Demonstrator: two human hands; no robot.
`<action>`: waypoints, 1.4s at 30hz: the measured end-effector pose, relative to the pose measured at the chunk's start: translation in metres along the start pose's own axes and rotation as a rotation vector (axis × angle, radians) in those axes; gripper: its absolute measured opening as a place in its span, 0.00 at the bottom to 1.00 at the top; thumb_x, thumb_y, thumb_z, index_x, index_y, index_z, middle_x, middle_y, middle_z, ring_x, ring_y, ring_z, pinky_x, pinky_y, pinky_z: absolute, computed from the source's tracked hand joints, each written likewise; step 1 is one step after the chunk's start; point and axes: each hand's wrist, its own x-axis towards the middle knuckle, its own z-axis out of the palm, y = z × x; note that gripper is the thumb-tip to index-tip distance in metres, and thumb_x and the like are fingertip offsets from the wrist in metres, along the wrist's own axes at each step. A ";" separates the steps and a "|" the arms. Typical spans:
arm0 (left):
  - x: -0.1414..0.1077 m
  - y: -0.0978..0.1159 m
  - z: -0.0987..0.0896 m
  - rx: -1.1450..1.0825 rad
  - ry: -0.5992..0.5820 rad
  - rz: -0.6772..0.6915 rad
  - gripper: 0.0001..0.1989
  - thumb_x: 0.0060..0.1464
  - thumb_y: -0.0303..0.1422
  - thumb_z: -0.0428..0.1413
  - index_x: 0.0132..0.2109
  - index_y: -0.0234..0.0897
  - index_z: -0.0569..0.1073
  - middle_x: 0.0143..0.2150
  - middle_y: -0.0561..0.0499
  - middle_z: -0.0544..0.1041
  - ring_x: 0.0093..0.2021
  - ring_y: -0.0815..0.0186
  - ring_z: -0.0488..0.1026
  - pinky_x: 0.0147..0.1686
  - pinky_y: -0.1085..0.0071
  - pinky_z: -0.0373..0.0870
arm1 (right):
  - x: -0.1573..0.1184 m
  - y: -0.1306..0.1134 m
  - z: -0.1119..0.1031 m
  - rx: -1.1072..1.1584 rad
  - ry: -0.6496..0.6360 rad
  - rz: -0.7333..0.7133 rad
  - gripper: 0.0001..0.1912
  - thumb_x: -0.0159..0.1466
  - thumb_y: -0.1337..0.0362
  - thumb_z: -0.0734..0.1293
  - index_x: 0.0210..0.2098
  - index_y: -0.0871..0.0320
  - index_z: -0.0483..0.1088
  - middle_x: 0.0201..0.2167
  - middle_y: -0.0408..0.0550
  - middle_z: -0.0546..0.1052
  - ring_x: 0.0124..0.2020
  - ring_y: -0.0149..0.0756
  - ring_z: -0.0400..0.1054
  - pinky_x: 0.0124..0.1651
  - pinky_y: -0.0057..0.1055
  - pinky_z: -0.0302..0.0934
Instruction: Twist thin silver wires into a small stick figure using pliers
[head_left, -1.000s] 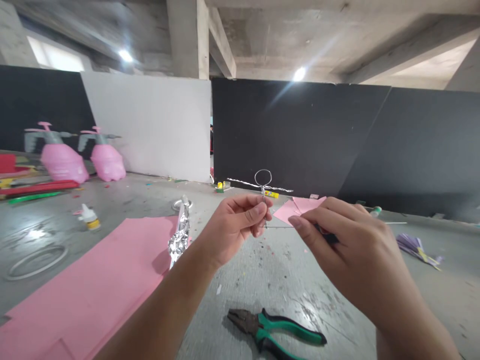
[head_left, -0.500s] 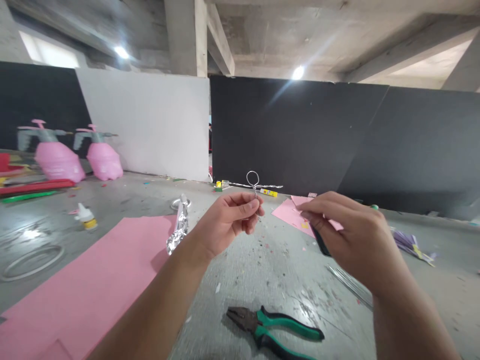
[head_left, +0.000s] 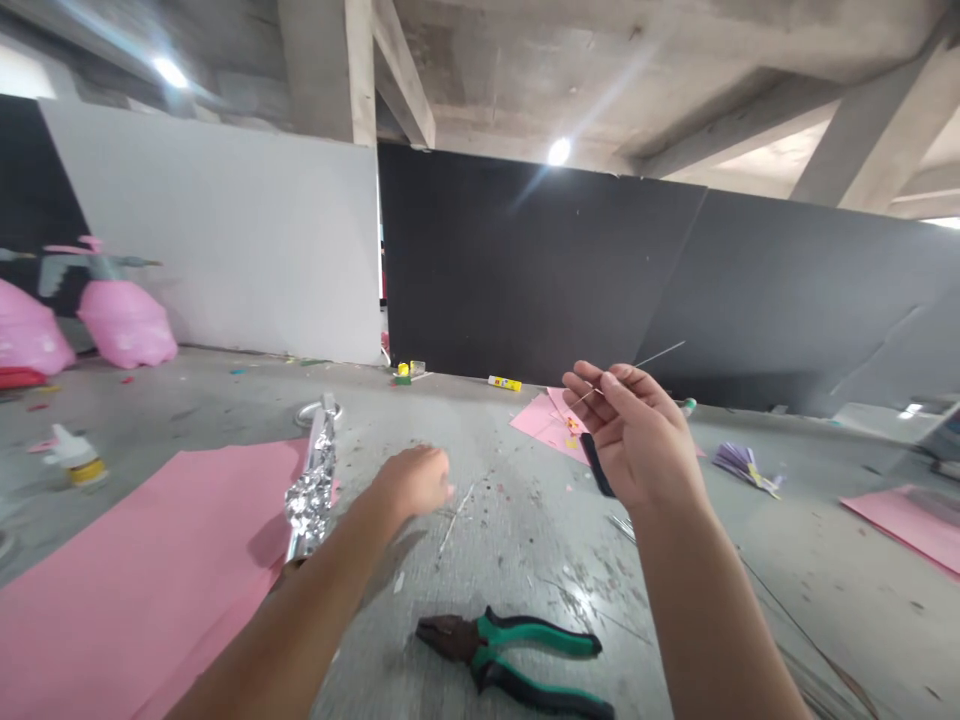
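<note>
My right hand (head_left: 634,430) is raised over the table and pinches a thin straight wire (head_left: 662,352) between thumb and fingers. Low over the table, my left hand (head_left: 414,478) is closed with its fingers curled under; what is in them, if anything, is hidden. Just beside it, a thin pale twisted strip (head_left: 456,518), which looks like wire, lies on the tabletop. Pliers (head_left: 480,645) with green and black handles rest in front of me, jaws pointing left. Several loose wires (head_left: 622,527) lie partly behind my right wrist.
Pink sheets (head_left: 172,540) and crumpled foil (head_left: 311,490) lie at left, near a small glue bottle (head_left: 79,458). A pink spray bottle (head_left: 127,320) stands farther back. Beyond my hands are a glue stick (head_left: 505,383), pink paper (head_left: 536,425) and a purple bundle (head_left: 742,465). A black panel (head_left: 525,260) borders the table.
My left hand has moved down and left, and the looped twisted wire no longer shows in its fingers. My right hand has turned and now shows a thin wire. The view has swung right.
</note>
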 end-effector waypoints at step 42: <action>-0.022 0.048 -0.020 -0.773 0.710 0.399 0.08 0.55 0.35 0.61 0.33 0.36 0.82 0.27 0.49 0.78 0.23 0.71 0.69 0.25 0.72 0.70 | -0.027 0.036 0.022 -1.151 -0.157 -0.208 0.12 0.60 0.63 0.62 0.20 0.57 0.66 0.16 0.43 0.72 0.19 0.33 0.66 0.26 0.30 0.56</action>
